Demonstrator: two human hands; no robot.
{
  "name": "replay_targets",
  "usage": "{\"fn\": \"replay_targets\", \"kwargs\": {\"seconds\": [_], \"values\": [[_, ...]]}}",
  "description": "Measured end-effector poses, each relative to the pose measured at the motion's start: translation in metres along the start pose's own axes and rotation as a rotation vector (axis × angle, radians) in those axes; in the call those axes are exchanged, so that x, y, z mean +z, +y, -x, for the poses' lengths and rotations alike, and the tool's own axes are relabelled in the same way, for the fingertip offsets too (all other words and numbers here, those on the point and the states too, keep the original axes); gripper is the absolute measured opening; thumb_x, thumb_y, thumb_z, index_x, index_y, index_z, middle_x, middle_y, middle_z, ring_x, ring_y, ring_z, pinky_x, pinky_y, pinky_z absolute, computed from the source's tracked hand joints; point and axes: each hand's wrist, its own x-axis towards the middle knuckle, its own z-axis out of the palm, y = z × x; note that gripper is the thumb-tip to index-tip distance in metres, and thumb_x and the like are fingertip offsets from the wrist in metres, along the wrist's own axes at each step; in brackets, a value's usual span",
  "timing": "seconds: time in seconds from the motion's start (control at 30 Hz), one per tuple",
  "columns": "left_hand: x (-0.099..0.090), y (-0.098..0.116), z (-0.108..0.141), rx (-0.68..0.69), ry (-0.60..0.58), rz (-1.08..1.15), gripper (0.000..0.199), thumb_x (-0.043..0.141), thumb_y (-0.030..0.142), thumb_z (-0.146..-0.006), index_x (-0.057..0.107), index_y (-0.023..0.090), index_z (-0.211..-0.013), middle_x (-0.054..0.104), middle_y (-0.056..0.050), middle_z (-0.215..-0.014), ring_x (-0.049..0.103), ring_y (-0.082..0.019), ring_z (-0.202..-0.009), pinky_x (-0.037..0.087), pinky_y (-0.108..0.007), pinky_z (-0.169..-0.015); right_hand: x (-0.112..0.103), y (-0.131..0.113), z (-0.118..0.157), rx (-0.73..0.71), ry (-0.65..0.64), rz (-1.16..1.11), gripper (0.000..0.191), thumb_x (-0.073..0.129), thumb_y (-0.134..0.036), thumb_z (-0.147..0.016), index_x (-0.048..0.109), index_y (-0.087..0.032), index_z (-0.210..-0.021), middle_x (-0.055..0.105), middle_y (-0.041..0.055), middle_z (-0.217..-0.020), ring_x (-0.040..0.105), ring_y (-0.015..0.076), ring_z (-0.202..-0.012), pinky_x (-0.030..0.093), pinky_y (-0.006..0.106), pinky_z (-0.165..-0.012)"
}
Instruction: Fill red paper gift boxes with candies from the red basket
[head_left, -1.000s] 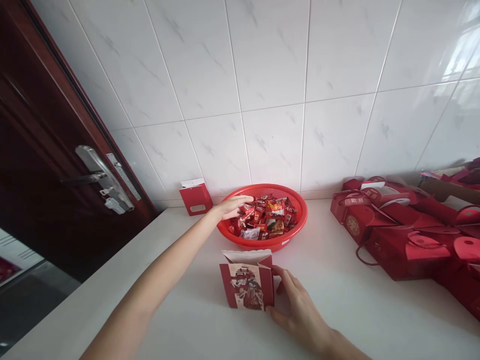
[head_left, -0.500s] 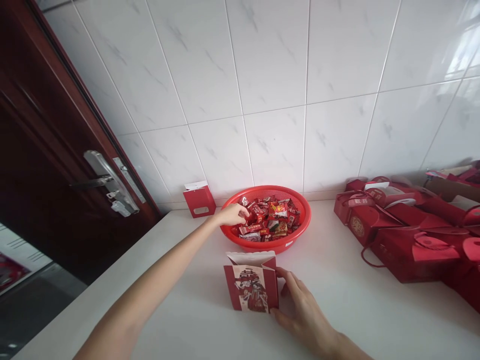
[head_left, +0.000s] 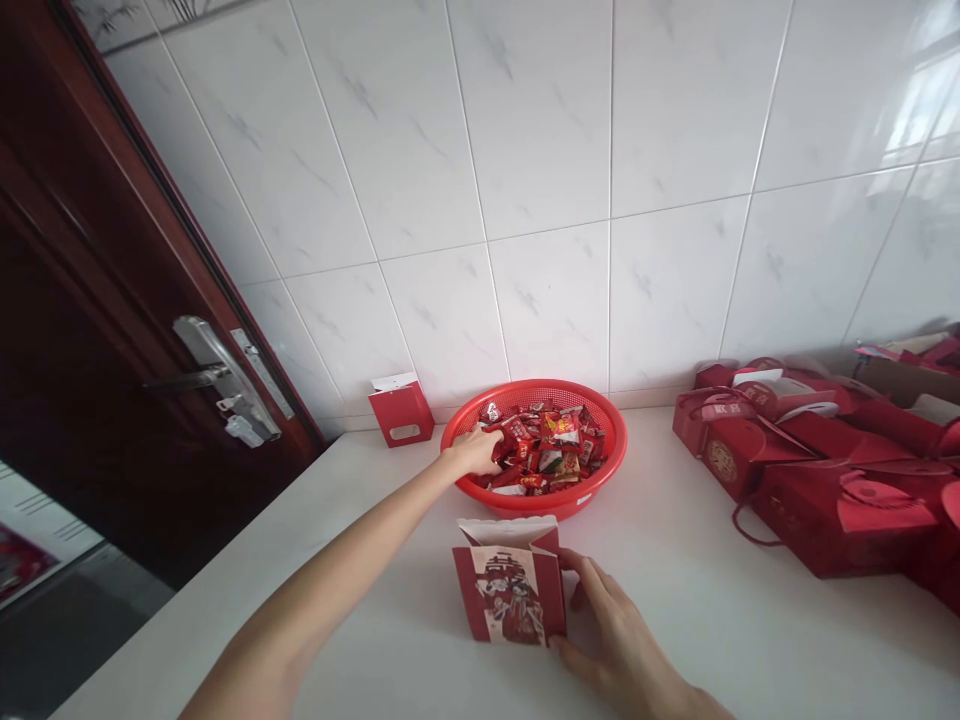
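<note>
A red plastic basket [head_left: 616,447] full of wrapped candy [head_left: 561,430] stands near the tiled wall. My left hand [head_left: 476,452] reaches inside its left side, fingers curled around red-wrapped candy; the fingertips are partly hidden among the pieces. In front of the basket, a red paper gift box [head_left: 510,595] with a printed picture of figures stands upright with its top open. My right hand [head_left: 611,620] grips its right edge, thumb at the front lower corner and fingers along the side. What lies inside the box is hidden.
A small red box [head_left: 397,410] with a white cutout stands against the wall at the back left. Several red gift boxes [head_left: 832,510] with cord handles crowd the right side of the white table [head_left: 360,640]. A dark wooden door [head_left: 97,300] is at the left.
My left hand has sunk deeper into the candy and closed its fingers on pieces there. The right hand keeps its hold on the gift box. The whole view has shifted slightly.
</note>
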Motion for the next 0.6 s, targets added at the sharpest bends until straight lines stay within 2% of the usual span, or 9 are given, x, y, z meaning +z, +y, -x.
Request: {"fn": "replay_targets", "kwargs": {"seconds": [0.13, 0.2, 0.3, 0.4, 0.6], "values": [[0.005, 0.005, -0.002, 0.022, -0.033, -0.031, 0.022, 0.068, 0.036, -0.078, 0.072, 0.018, -0.09, 0.072, -0.015, -0.102, 0.069, -0.032, -0.098, 0.053, -0.034, -0.078, -0.001, -0.001, 0.0, 0.002, 0.008, -0.01, 0.068, 0.06, -0.022, -0.075, 0.039, -0.02, -0.14, 0.061, 0.0122, -0.124, 0.059, 0.0267, -0.1, 0.047, 0.043, -0.094], [0.006, 0.007, -0.005, 0.037, -0.068, -0.029, 0.017, 0.066, 0.033, -0.079, 0.072, 0.017, -0.079, 0.074, -0.013, -0.089, 0.07, -0.03, -0.092, 0.052, -0.031, -0.077, -0.001, -0.002, 0.0, -0.002, 0.008, -0.011, 0.067, 0.059, -0.023, -0.076, 0.039, -0.02, -0.14, 0.061, 0.012, -0.122, 0.059, 0.0267, -0.1, 0.047, 0.043, -0.094], [0.006, 0.008, -0.011, 0.054, -0.112, -0.015, 0.016, 0.067, 0.031, -0.076, 0.073, 0.017, -0.076, 0.074, -0.012, -0.085, 0.07, -0.028, -0.084, 0.051, -0.03, -0.073, -0.001, 0.0, 0.0, -0.003, 0.012, -0.011, 0.067, 0.059, -0.024, -0.077, 0.039, -0.02, -0.14, 0.061, 0.0124, -0.122, 0.059, 0.0268, -0.099, 0.048, 0.044, -0.093], [0.004, 0.009, -0.014, 0.063, -0.14, 0.001, 0.022, 0.07, 0.037, -0.074, 0.073, 0.016, -0.078, 0.075, -0.011, -0.087, 0.07, -0.026, -0.08, 0.051, -0.028, -0.07, 0.001, 0.003, 0.0, -0.024, 0.019, -0.009, 0.067, 0.06, -0.024, -0.076, 0.04, -0.02, -0.14, 0.062, 0.0122, -0.121, 0.059, 0.0266, -0.098, 0.049, 0.043, -0.091], [0.003, 0.013, -0.011, 0.097, -0.133, 0.024, 0.03, 0.07, 0.045, -0.074, 0.074, 0.018, -0.086, 0.076, -0.012, -0.096, 0.07, -0.027, -0.088, 0.049, -0.027, -0.069, 0.004, 0.005, -0.001, -0.018, 0.032, 0.009, 0.071, 0.06, -0.021, -0.073, 0.04, -0.019, -0.141, 0.061, 0.0122, -0.121, 0.059, 0.0267, -0.098, 0.047, 0.043, -0.092]]}}
